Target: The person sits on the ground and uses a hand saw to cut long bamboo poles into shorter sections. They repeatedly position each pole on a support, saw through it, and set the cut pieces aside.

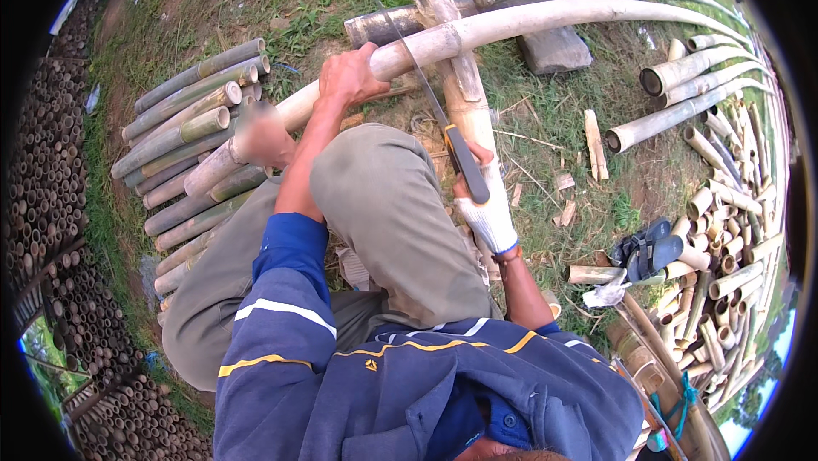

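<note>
A long pale bamboo pole point(511, 22) runs across in front of me, resting over an upright-looking bamboo post point(464, 90). My left hand point(349, 76), bare, is closed round the pole left of the saw. In my right hand point(486, 214), which wears a white glove, is the black and yellow handle of a handsaw point(433, 103). The saw's thin blade lies across the pole just right of my left hand; how deep it sits in the bamboo I cannot make out. My bare foot rests on the pole's left end.
Cut bamboo lengths point(183, 133) are stacked at the left. More poles point(673, 112) lie at the right, above a heap of short pieces point(733, 265). Dark sandals point(648, 250) rest beside that heap. A grey stone block point(554, 48) sits under the poles.
</note>
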Motion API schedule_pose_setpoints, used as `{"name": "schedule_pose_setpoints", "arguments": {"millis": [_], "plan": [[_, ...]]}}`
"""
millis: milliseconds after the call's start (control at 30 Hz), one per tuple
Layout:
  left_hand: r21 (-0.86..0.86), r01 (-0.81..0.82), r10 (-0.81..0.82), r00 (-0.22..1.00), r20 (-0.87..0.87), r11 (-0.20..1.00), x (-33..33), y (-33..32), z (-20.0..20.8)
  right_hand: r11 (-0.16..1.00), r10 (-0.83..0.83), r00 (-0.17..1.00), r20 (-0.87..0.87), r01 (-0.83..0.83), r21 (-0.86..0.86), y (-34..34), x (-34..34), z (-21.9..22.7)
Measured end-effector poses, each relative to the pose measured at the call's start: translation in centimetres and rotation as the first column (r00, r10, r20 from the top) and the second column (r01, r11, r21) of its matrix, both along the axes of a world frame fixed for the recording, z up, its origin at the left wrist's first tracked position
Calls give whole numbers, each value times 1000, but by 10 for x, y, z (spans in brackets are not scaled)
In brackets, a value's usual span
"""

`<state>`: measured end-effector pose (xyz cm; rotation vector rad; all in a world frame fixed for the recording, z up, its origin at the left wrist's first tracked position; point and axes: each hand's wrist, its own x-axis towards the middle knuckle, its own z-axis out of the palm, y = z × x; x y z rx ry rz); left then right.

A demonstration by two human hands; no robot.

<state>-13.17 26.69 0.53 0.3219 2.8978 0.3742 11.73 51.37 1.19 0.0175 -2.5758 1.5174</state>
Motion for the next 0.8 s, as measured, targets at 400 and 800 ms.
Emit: {"name": "schedule_pose_setpoints", "arguments": {"millis": [400, 800], "plan": [[-16, -5, 5, 1000, -9, 1000, -6, -9, -13, 999, 13, 960, 280, -1, -42, 30, 123, 7], [-42, -13, 13, 1000, 5, 999, -1, 8, 6, 976, 2, 992, -123, -29, -217, -37, -104, -29]]}}
